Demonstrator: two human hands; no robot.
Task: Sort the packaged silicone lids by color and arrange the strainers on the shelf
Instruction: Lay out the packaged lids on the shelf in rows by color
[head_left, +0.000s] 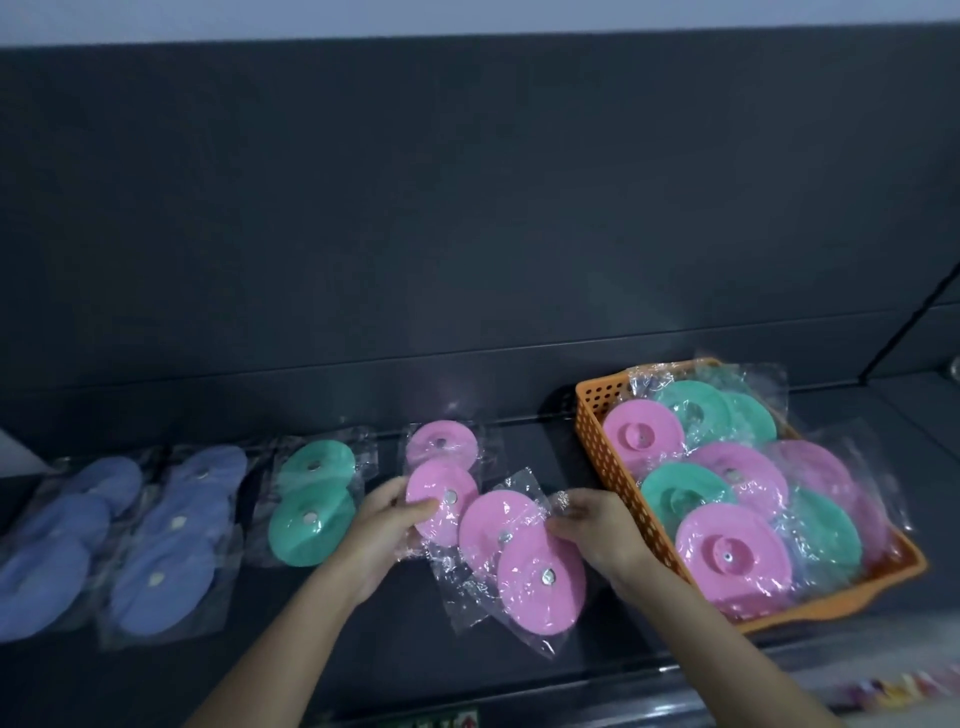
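On the dark shelf (441, 675), front row, listed left to right.

- Blue packs (156, 545): two, flat, side by side at the far left.
- Green pack (311, 499): one bag of two lids, just right of the blue ones, long axis running front to back.
- First pink pack (441, 467): two lids, long axis front to back, parallel with the green pack. The left hand (384, 525) holds its near left edge, with the thumb curled onto the nearer lid.
- Second pink pack (540, 587): two lids, lying skewed. Its long axis runs from far left to near right. Its far corner meets the first pink pack; whether it overlaps cannot be told. The right hand (597, 530) pinches the loose plastic at its far right corner, fingers curled.
- Orange basket (597, 452): just beyond the right hand, heaped with mixed pink and green packs not yet sorted.

Assessment: the pink column is being squared up. The second pink pack lies between the two hands and closer to the right one, crooked against the row. It likely needs its near end swung leftward until it is parallel with its neighbour. The right hand is placed to do that while the left steadies the first pack. The basket is the right hand's nearer reach.
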